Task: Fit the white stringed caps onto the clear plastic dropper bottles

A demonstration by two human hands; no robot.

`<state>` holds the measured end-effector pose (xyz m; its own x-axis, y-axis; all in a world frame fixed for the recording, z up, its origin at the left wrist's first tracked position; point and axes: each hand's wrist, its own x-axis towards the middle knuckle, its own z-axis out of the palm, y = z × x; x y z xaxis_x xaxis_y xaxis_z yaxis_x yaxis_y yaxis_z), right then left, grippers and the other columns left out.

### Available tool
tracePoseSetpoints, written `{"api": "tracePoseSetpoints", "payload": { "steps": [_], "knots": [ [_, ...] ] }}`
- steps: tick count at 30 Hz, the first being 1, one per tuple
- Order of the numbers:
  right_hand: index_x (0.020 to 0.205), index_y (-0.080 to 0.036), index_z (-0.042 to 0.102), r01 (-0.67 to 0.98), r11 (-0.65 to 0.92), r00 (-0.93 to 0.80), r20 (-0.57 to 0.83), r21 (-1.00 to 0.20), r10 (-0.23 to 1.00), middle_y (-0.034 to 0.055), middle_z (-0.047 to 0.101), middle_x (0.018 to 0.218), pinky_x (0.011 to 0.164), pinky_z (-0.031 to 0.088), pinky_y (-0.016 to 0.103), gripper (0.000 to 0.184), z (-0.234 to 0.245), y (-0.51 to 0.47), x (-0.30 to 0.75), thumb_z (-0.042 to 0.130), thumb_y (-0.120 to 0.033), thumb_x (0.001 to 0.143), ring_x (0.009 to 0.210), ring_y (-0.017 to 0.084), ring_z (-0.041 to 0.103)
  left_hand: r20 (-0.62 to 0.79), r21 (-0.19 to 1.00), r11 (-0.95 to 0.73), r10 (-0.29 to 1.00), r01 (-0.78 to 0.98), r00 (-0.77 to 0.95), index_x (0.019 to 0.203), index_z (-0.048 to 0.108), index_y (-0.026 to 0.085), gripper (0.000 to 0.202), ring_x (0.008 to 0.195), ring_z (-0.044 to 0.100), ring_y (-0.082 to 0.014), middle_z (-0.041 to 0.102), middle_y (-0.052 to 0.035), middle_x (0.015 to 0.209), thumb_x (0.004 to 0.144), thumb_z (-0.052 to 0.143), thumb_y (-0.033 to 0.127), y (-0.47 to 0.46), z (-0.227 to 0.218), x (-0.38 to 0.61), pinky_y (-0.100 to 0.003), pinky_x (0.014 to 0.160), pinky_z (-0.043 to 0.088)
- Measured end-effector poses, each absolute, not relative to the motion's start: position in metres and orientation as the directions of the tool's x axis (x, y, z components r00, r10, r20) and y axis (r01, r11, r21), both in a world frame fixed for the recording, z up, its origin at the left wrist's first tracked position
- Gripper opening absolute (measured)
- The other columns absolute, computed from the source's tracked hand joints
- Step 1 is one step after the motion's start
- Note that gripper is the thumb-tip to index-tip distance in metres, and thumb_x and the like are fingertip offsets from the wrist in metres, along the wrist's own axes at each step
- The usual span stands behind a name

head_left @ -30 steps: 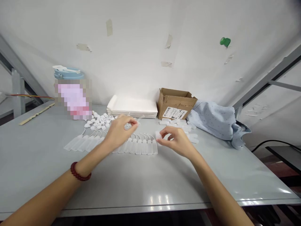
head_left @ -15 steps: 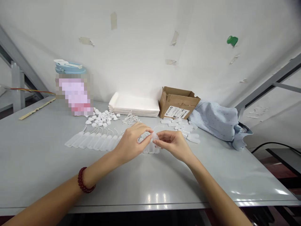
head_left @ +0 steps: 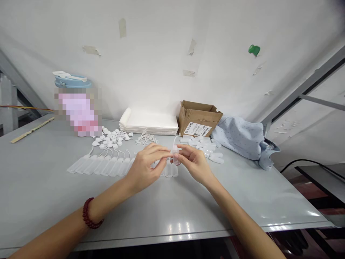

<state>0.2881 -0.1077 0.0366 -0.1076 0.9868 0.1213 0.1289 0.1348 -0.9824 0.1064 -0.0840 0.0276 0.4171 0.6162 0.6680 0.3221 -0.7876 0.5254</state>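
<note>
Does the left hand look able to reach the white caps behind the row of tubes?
Probably yes: the left hand shares a pinch on a small tube with the right hand, yet only the low row of tubes lies between it and the white caps.

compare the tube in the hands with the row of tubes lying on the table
The held tube is lifted off the table, pinched between the left hand and the right hand; the row of tubes rests on the table. The held tube stands roughly upright; the row of tubes lies flat, side by side. Both look like pale translucent plastic with a thin white cord at one end.
</note>
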Motion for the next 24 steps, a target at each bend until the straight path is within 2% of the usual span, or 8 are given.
{"api": "tracePoseSetpoints", "payload": {
  "steps": [2, 3, 7, 10, 15, 20, 24],
  "knots": [
    [0.105, -0.017, 0.059, 0.041, 0.084, -0.137, 0.078, -0.996, 0.987, 0.0055, 0.072, 0.082, 0.072, 0.053, 0.035, 0.037, 0.039, -0.107, 0.288, 0.067, -0.040, 0.077, 0.075, 0.020, 0.068, 0.620, 0.596, -0.718, 0.696, 0.360, 0.362, 0.093, 0.066, 0.021, 0.020, 0.092, 0.061, -0.0211, 0.069, -0.0057, 0.094, 0.085, 0.049, 0.016, -0.084, 0.031, 0.105, -0.037, 0.082, 0.050],
    [0.104, -0.018, 0.059, -0.013, 0.052, -0.167, 0.054, -0.999, 0.985, 0.0065, 0.072, 0.084, 0.073, 0.053, 0.036, 0.036, 0.040, -0.107, 0.289, 0.068, -0.040, 0.076, 0.076, 0.020, 0.069, 0.594, 0.610, -0.697, 0.718, 0.378, 0.364, 0.099, 0.064, 0.020, 0.019, 0.097, 0.060, -0.0224, 0.068, -0.0063, 0.098, 0.084, 0.052, 0.019, -0.084, 0.032, 0.104, -0.039, 0.084, 0.050],
    [0.103, -0.017, 0.061, -0.206, -0.110, -0.340, -0.034, -0.972, 0.940, 0.0099, 0.072, 0.096, 0.078, 0.052, 0.035, 0.034, 0.041, -0.106, 0.290, 0.070, -0.035, 0.076, 0.085, 0.022, 0.069, 0.520, 0.585, -0.720, 0.687, 0.374, 0.508, 0.125, 0.048, 0.020, 0.052, 0.117, 0.046, -0.0274, 0.056, -0.0102, 0.123, 0.078, 0.065, 0.032, -0.083, 0.032, 0.106, -0.045, 0.096, 0.044],
    [0.104, -0.016, 0.062, -0.269, -0.219, -0.435, -0.085, -0.938, 0.897, 0.0107, 0.071, 0.100, 0.079, 0.052, 0.034, 0.031, 0.039, -0.104, 0.292, 0.069, -0.029, 0.077, 0.089, 0.022, 0.069, 0.532, 0.550, -0.768, 0.625, 0.329, 0.571, 0.126, 0.045, 0.020, 0.056, 0.118, 0.044, -0.0277, 0.055, -0.0110, 0.122, 0.076, 0.068, 0.032, -0.082, 0.029, 0.110, -0.046, 0.097, 0.043],
    [0.099, -0.016, 0.063, -0.323, -0.299, -0.451, -0.131, -0.898, 0.883, 0.0101, 0.071, 0.098, 0.085, 0.051, 0.036, 0.029, 0.039, -0.100, 0.298, 0.070, -0.023, 0.072, 0.093, 0.023, 0.068, 0.598, 0.487, -0.807, 0.587, 0.334, 0.547, 0.124, 0.046, 0.020, 0.052, 0.114, 0.046, -0.0277, 0.057, -0.0110, 0.118, 0.078, 0.067, 0.029, -0.081, 0.026, 0.113, -0.047, 0.095, 0.043],
    [0.102, -0.016, 0.064, -0.290, -0.281, -0.489, -0.111, -0.915, 0.865, 0.0098, 0.071, 0.099, 0.090, 0.047, 0.035, 0.026, 0.043, -0.099, 0.307, 0.066, -0.026, 0.078, 0.095, 0.021, 0.067, 0.657, 0.413, -0.858, 0.512, 0.304, 0.554, 0.119, 0.049, 0.019, 0.044, 0.113, 0.047, -0.0265, 0.058, -0.0104, 0.117, 0.079, 0.066, 0.026, -0.079, 0.030, 0.118, -0.044, 0.095, 0.042],
    [0.098, -0.014, 0.067, -0.069, -0.216, -0.490, -0.155, -0.974, 0.858, 0.0091, 0.070, 0.097, 0.091, 0.044, 0.036, 0.025, 0.050, -0.099, 0.322, 0.064, -0.031, 0.080, 0.092, 0.019, 0.065, 0.607, 0.396, -0.865, 0.498, 0.307, 0.620, 0.114, 0.051, 0.019, 0.041, 0.109, 0.047, -0.0262, 0.060, -0.0087, 0.114, 0.077, 0.067, 0.023, -0.075, 0.028, 0.127, -0.042, 0.092, 0.043]
  ]
}}
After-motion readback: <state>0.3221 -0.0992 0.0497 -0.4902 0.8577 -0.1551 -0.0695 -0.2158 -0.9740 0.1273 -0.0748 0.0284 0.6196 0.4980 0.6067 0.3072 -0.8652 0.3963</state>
